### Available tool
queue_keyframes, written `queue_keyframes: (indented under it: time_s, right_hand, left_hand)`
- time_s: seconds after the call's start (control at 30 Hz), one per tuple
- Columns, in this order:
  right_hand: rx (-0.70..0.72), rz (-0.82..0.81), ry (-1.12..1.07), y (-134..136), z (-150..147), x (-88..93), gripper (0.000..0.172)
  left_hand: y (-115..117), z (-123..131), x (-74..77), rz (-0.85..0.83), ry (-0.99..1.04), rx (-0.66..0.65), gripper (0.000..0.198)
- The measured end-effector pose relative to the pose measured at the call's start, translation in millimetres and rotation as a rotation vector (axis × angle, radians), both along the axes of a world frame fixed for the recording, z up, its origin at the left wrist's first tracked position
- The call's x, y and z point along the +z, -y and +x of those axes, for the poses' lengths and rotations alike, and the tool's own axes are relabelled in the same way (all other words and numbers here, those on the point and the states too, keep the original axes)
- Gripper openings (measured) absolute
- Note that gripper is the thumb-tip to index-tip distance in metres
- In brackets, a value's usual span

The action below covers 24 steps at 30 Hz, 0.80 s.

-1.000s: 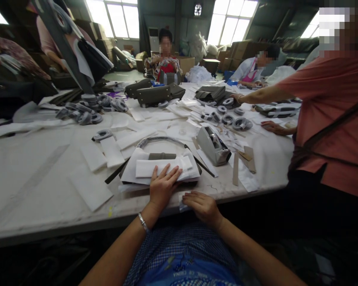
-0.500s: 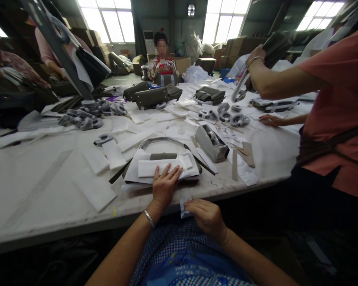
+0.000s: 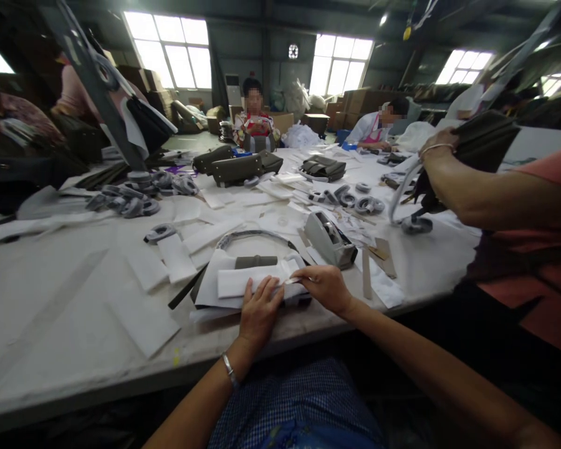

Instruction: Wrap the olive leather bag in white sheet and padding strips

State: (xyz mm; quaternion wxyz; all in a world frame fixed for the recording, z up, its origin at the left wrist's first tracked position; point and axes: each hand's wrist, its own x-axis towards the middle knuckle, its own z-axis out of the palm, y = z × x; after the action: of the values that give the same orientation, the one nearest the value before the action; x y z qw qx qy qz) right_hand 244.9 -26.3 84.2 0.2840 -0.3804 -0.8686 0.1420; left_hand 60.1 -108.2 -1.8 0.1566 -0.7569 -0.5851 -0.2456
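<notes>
A dark handbag [image 3: 256, 262] with a wrapped, arched handle lies at the table's near edge, its front covered by white sheets. Across it rests a folded white foam strip [image 3: 236, 282]. My left hand [image 3: 260, 308] lies with fingers spread on the strip and the bag's lower front. Just to its right, my right hand [image 3: 325, 285] pinches a small pale piece at the strip's right end; what the piece is made of is too small to tell. A grey tape dispenser [image 3: 330, 239] stands right behind my right hand.
White foam sheets [image 3: 143, 321] lie left of the bag. Grey rolls [image 3: 126, 198], more dark bags [image 3: 245, 167] and paper scraps cover the table's far part. At the right, a person in an orange top [image 3: 537, 249] holds a dark bag. Other people sit beyond.
My right hand has moved up from the table edge to the bag with the small pale piece. The person at the right has shifted the raised bag, and the view has tilted up.
</notes>
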Motion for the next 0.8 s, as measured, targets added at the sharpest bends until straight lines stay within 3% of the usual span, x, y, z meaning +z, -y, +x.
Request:
queue_keyframes:
  time_s: [0.13, 0.3, 0.4, 0.63, 0.8]
  right_hand:
    - [-0.073, -0.043, 0.121, -27, -18, -5.7, 0.008]
    - [0.083, -0.067, 0.083, -48, -25, -27.6, 0.003]
    - [0.097, -0.075, 0.098, -55, -25, -34.0, 0.007]
    - [0.085, -0.092, 0.216, -61, -33, -25.4, 0.014]
    - [0.023, -0.095, 0.212, -55, -37, -23.6, 0.015]
  left_hand:
    - [-2, 0, -2.1, 0.021, 0.03, -0.007, 0.027]
    - [-2, 2, 1.4, 0.063, 0.114, -0.025, 0.029]
    - [-1, 2, 4.4, 0.058, 0.158, -0.036, 0.024]
    - [0, -4, 6.5, 0.039, 0.009, -0.083, 0.046]
    - [-3, -5, 4.9, 0.005, -0.049, -0.06, 0.045]
